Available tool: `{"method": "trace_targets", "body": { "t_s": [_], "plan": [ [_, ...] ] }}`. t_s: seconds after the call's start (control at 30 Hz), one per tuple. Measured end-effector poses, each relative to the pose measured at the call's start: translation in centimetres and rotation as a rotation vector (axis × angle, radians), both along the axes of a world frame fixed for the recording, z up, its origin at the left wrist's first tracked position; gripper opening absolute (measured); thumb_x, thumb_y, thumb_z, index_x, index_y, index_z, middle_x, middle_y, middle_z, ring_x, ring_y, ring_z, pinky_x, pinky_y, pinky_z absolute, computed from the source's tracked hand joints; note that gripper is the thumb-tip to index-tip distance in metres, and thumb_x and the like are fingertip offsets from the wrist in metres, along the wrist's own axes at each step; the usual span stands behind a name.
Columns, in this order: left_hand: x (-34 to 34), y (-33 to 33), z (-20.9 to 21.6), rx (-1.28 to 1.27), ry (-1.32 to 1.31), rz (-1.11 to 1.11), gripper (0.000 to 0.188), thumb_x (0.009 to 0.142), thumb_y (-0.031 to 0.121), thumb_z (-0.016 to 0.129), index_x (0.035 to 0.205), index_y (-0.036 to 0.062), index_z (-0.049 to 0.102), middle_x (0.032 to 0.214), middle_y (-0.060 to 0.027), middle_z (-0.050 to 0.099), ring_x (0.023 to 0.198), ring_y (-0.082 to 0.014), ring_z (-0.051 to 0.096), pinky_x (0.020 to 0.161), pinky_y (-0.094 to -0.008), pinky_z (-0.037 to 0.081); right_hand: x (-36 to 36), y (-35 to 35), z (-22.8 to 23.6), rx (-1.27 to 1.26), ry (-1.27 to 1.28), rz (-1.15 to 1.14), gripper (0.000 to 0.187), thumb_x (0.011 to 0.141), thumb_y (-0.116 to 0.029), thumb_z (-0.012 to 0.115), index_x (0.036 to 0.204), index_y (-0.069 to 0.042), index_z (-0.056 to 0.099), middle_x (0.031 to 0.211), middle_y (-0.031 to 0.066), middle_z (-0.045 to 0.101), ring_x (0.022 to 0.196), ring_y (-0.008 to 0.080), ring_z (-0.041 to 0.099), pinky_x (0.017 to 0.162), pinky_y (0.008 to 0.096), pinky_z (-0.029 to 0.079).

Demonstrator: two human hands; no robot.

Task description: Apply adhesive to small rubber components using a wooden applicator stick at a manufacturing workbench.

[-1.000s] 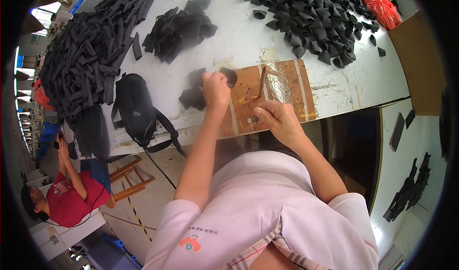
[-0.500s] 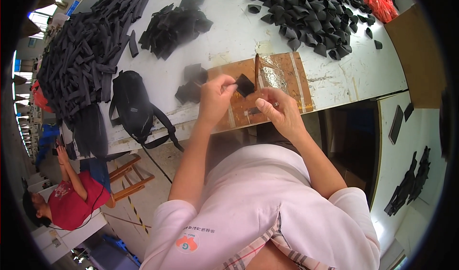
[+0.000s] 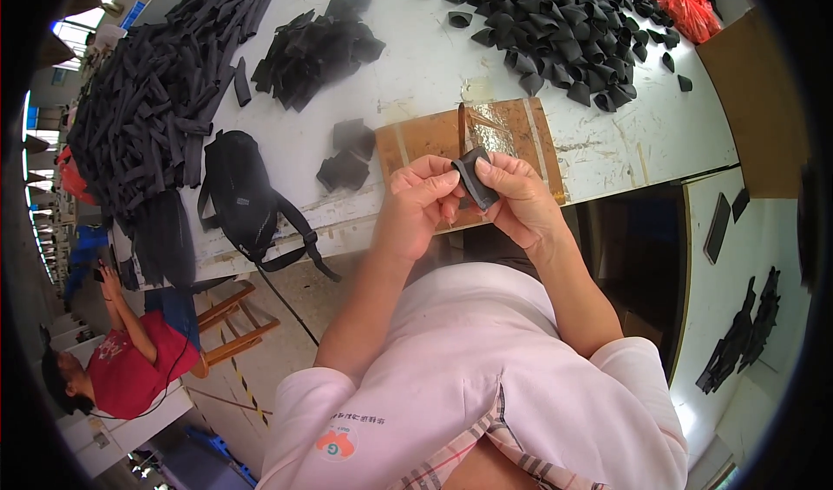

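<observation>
Pinching a black piece [image 3: 478,180] over the brown board [image 3: 431,134] — left hand [image 3: 411,208] and right hand [image 3: 529,199], fingers [image 3: 431,166] closed on it

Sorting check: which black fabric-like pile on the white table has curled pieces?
The right curled black pile, beside the red plastic bag; the middle pile is flat squares, the left pile long strips.

the piece [image 3: 478,188] is black, the board [image 3: 431,134] brown, the collar [image 3: 453,462] plaid.
</observation>
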State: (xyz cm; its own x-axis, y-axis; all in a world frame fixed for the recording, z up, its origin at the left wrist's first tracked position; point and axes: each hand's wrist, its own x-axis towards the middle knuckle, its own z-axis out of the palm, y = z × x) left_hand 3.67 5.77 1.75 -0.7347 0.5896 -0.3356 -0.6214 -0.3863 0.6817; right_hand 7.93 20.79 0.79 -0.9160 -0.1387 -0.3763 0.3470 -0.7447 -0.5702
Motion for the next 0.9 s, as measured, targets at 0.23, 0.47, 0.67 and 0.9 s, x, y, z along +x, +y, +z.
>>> {"method": "trace_targets", "body": {
  "t_s": [0.23,0.47,0.67,0.9],
  "plan": [
    [-0.1,0.2,-0.1,-0.343,0.318,0.098,0.006,0.08,0.004,0.059,0.083,-0.0008,0.058,0.07,-0.003,0.059,0.054,-0.0047,0.051,0.047,-0.0163,0.038,-0.4,-1.6,0.0,1.254,0.251,-0.301,0.022,0.074,-0.012,0.066,0.086,0.002,0.054,0.072,0.0068,0.055,0.058,0.0141,0.052,0.052,0.0243,0.042],
    [1.6,1.8,0.1,-0.784,0.979,0.299,0.009,0.076,0.0,0.06,0.085,-0.0007,0.056,0.062,-0.0015,0.057,0.054,-0.0038,0.05,0.048,-0.0202,0.042,0.2,-1.5,1.3,1.348,0.563,-0.304,0.011,0.074,-0.007,0.064,0.079,-0.001,0.057,0.072,0.0095,0.051,0.056,0.02,0.05,0.05,0.0287,0.041],
    [1.4,2.2,0.2,-0.437,0.338,0.382,0.009,0.078,-0.003,0.053,0.086,0.0011,0.054,0.069,-0.0027,0.057,0.047,-0.0043,0.048,0.038,-0.0192,0.038,-0.4,-2.4,-0.5,1.638,0.596,-0.433,0.006,0.073,0.002,0.059,0.078,0.001,0.055,0.064,0.0071,0.048,0.052,0.0172,0.047,0.047,0.028,0.037],
    [0.3,0.9,0.8,-0.093,0.048,0.092,0.019,0.076,-0.003,0.055,0.094,0.001,0.051,0.078,-0.0025,0.054,0.047,-0.0018,0.04,0.039,-0.0161,0.033,-0.3,0.2,0.4,0.044,0.013,-0.116,0.003,0.077,0.001,0.06,0.076,0.002,0.057,0.073,0.0022,0.055,0.052,0.0053,0.042,0.043,0.0161,0.033]
  ]
}}
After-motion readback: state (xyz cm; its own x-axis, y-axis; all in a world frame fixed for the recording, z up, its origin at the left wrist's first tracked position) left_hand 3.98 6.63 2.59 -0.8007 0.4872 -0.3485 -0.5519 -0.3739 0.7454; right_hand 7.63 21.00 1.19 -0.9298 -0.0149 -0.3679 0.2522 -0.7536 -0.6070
